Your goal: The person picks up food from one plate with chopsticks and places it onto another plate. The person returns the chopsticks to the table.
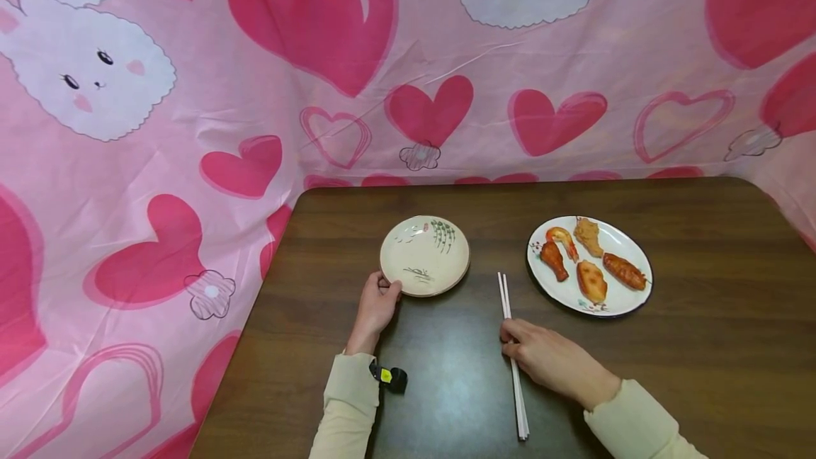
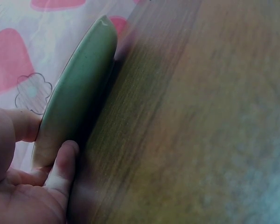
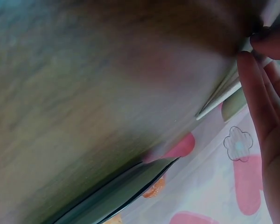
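Observation:
A small cream plate (image 1: 421,250) with a painted plant pattern sits at the left of the table. My left hand (image 1: 377,305) pinches its near-left rim, thumb above; in the left wrist view fingers (image 2: 63,163) reach under the plate's pale green side (image 2: 79,88). To the right, my right hand (image 1: 553,360) holds a pair of white chopsticks (image 1: 518,402) between thumb and fingers, near their middle. The chopsticks point away from me, low over the table; whether they touch it I cannot tell. Their far tips (image 3: 205,111) also appear in the right wrist view.
Right of the chopsticks stands an oval white plate (image 1: 621,236) with a dark rim. On it lie a shrimp (image 1: 561,238), a drumstick (image 1: 554,261) and several other food pieces. A pink heart-print cloth (image 1: 357,133) hangs behind and left of the brown wooden table (image 1: 714,346).

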{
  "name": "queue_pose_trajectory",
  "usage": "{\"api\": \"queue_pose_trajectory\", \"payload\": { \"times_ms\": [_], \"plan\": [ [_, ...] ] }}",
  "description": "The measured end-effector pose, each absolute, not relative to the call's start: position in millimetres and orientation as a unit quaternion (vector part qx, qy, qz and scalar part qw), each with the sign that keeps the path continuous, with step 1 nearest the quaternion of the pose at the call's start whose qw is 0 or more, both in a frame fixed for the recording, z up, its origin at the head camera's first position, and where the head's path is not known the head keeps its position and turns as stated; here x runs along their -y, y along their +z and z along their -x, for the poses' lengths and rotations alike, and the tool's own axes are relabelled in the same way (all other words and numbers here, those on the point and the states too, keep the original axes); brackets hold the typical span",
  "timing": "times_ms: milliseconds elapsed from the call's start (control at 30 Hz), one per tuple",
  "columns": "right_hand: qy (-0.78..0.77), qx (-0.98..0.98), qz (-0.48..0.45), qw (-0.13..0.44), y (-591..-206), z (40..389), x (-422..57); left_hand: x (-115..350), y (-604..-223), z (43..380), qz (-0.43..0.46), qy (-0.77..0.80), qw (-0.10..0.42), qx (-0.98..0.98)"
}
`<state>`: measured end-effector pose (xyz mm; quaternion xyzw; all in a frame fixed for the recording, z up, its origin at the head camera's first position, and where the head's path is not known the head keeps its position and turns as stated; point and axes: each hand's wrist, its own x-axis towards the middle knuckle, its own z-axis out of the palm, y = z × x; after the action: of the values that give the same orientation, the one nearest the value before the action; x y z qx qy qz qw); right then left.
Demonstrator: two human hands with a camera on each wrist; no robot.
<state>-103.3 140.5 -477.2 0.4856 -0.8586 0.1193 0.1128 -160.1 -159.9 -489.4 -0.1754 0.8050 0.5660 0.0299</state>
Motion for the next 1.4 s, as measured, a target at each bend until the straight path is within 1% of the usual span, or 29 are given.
{"api": "queue_pose_trajectory", "payload": {
  "times_ms": [300,500,967,1333,1400],
  "plan": [
    [0.142,0.853,-0.493,0.095,-473,106,-145,159,-489,159,0.177,0.564,0.033,-0.806],
    [0.141,0.86,-0.482,0.088,-471,107,-149,160,-487,159,0.174,0.567,0.026,-0.805],
    [0.133,0.871,-0.469,0.064,-470,106,-152,160,-488,159,0.175,0.566,0.029,-0.805],
    [0.118,0.869,-0.473,0.079,-467,104,-152,159,-488,160,0.177,0.565,0.029,-0.805],
    [0.118,0.871,-0.471,0.075,-467,103,-152,159,-488,160,0.177,0.564,0.029,-0.806]
  ]
}}
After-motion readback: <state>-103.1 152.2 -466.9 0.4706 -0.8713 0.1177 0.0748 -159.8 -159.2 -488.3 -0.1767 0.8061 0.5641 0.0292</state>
